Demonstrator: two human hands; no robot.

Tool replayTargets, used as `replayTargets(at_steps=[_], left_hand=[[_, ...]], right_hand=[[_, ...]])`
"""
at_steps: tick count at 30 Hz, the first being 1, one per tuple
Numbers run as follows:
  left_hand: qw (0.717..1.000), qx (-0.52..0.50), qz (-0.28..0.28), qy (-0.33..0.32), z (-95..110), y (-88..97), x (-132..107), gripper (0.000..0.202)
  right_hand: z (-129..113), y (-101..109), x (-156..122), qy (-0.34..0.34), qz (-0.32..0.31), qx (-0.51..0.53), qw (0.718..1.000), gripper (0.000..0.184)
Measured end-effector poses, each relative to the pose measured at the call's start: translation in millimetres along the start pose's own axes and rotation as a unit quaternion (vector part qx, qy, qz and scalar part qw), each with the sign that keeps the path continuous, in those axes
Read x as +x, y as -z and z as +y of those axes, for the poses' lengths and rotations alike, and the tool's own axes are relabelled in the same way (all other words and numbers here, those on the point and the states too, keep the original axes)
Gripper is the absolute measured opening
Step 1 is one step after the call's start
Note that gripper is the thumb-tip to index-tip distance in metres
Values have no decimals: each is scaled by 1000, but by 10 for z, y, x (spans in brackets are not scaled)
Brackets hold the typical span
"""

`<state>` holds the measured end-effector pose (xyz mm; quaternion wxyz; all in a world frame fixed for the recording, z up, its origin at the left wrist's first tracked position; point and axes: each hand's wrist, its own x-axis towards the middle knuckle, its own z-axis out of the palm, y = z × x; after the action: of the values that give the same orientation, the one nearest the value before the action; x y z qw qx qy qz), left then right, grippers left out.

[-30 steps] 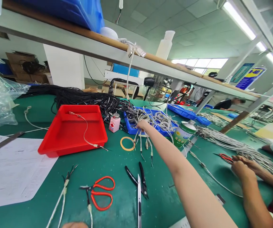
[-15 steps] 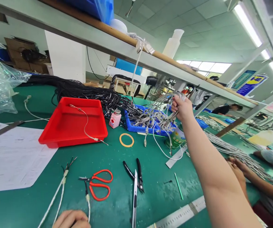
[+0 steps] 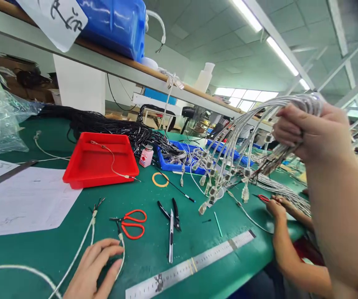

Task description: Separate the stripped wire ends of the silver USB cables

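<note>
Your right hand (image 3: 314, 133) has lifted the clenched white cable bundle (image 3: 244, 137) higher; your left hand (image 3: 93, 270) rests open, fingers beside a white cable (image 3: 82, 247)

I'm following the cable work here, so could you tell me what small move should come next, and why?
Probably lower the bundle of grey cables onto the green mat: the right hand grips it in mid-air, connector ends dangling, while the left hand rests on a white cable.

Right hand (image 3: 314, 131) raised high, its grip clenched; left hand (image 3: 93, 270) low, fingers spread.
</note>
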<state>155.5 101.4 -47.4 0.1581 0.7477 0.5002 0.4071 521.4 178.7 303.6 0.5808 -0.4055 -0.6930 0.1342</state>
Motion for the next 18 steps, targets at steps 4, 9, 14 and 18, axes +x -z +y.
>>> replayTargets(at_steps=[4, 9, 14, 18], left_hand=[[997, -69, 33, 30, 240, 317, 26, 24], [975, -196, 89, -46, 642, 916, 297, 71], [971, -117, 174, -117, 1071, 1430, 969, 116], [994, 49, 96, 25, 970, 1883, 1143, 47]], right_hand=[[-584, -263, -127, -11, -75, -53, 996, 34], [-1094, -828, -206, 40, -210, -32, 976, 23], [-1358, -1441, -287, 108, -250, 24, 962, 17], [-1232, -1602, -320, 157, -283, -16, 946, 25]])
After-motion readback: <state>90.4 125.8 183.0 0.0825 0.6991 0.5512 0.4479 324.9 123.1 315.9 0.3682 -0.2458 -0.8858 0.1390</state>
